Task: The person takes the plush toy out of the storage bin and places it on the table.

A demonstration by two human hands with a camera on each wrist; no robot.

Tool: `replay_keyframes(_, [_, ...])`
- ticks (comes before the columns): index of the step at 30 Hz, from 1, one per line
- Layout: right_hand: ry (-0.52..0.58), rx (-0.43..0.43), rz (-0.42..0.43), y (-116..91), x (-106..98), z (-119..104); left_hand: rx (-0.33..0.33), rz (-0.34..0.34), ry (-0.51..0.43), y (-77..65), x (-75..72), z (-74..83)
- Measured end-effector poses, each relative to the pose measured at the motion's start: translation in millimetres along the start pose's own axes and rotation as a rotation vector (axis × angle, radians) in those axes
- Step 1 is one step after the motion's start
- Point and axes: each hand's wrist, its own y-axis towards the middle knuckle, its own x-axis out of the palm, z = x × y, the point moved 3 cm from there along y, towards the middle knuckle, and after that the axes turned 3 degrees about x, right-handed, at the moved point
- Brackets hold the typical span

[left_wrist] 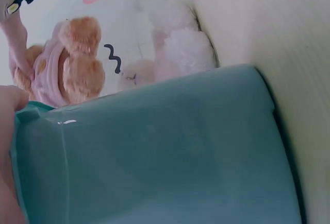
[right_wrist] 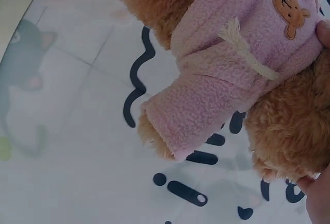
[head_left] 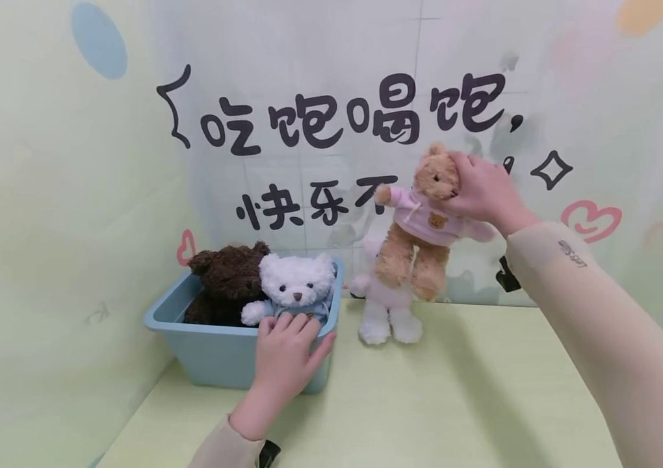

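Observation:
My right hand (head_left: pixel 480 188) grips a tan teddy bear (head_left: pixel 413 250) by its head and holds it up off the table, legs hanging down. The bear wears a pink hoodie (right_wrist: pixel 216 85) with a small bear patch and a white drawstring. At the left, my left hand (head_left: pixel 286 351) has its fingers hooked over the front rim of a blue plastic bin (head_left: pixel 208 354). Inside the bin sit a dark brown teddy bear (head_left: pixel 229 276) and a white teddy bear (head_left: pixel 293 279) in a blue top, its face toward me.
Another white plush toy (head_left: pixel 390 312) in pale pink stands at the table's back, right of the bin and partly behind the tan bear. A printed backdrop (head_left: pixel 331 58) with dark lettering rises behind the pale table (head_left: pixel 425 403). Its left panel (head_left: pixel 62 227) stands close to the bin.

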Motion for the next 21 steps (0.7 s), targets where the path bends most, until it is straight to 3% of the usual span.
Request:
replay_keyframes(5, [0.007,-0.029,0.028,17,-9,-32,-0.044,-0.104,0.01,0.2,-2.2,1.0])
replay_keyframes(14, [0.011,-0.086,0.08,33,-13,-77,-0.058,-0.171,0.013,4.8,-12.3,5.5])
replay_keyframes(21, [0.01,-0.127,0.165,40,-17,-123,-0.047,-0.236,0.043,3.1,-9.5,10.1])
